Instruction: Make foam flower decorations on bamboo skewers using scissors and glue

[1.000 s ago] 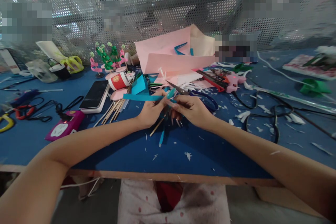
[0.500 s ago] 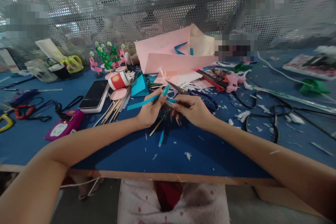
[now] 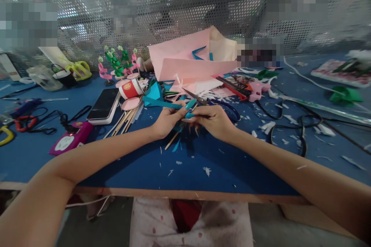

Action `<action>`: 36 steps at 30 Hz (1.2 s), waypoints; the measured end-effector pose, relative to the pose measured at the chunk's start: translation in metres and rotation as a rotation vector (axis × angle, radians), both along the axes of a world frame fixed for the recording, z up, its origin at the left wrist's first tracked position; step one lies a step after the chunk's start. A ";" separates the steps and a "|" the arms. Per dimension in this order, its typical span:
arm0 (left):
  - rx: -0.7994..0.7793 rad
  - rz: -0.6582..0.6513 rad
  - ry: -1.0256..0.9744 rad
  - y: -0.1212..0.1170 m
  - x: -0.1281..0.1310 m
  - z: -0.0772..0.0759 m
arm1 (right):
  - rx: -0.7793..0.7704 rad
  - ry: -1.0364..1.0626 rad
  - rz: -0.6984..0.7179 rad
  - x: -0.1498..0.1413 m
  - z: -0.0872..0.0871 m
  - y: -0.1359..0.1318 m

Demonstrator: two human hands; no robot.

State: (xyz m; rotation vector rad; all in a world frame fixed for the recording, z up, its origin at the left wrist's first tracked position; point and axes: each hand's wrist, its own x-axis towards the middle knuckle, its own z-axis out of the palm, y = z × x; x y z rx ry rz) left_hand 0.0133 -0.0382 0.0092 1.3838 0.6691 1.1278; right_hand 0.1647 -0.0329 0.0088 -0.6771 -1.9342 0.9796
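Note:
Over the middle of the blue table, my left hand (image 3: 166, 123) pinches a turquoise paper strip (image 3: 168, 104) between thumb and fingers. The strip's free end trails left across a folded turquoise paper (image 3: 153, 92). Fingertips almost touching it, my right hand (image 3: 214, 121) is closed on the strip's other part. A thin wooden stick (image 3: 172, 141) and turquoise paper tips (image 3: 176, 146) show below the hands; whether either hand grips the stick is hidden. Just beyond lie scissors (image 3: 203, 99) with dark blue handles.
Pink paper (image 3: 185, 67) stands at the back. On the left are a paper cup (image 3: 130, 89), wooden sticks (image 3: 123, 122), a phone-like device (image 3: 104, 105) and a purple power socket (image 3: 71, 138). A pink glue gun (image 3: 257, 89), cables and white scraps lie right.
My left hand has turned and moved slightly right, closer to my right hand. The strip's free end has swung upward, and the paper tip below the hands has shifted up.

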 end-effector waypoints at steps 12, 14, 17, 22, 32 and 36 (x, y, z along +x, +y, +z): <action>-0.097 -0.161 0.002 -0.004 0.000 0.002 | 0.387 -0.169 -0.208 0.007 0.008 0.001; -0.079 -0.163 -0.004 -0.005 0.000 0.002 | 0.422 -0.181 -0.212 0.008 0.008 0.002; -0.026 -0.115 -0.019 -0.005 0.001 0.003 | 0.492 -0.232 -0.211 0.008 0.007 0.002; 0.035 0.062 -0.036 -0.003 0.001 0.004 | 0.642 -0.328 -0.249 0.008 0.009 -0.001; -0.006 0.142 -0.024 0.000 0.001 -0.001 | 0.175 -0.227 -0.159 0.003 0.003 0.002; 0.056 0.139 -0.011 0.001 0.001 0.001 | 0.016 -0.133 -0.052 0.001 0.002 0.001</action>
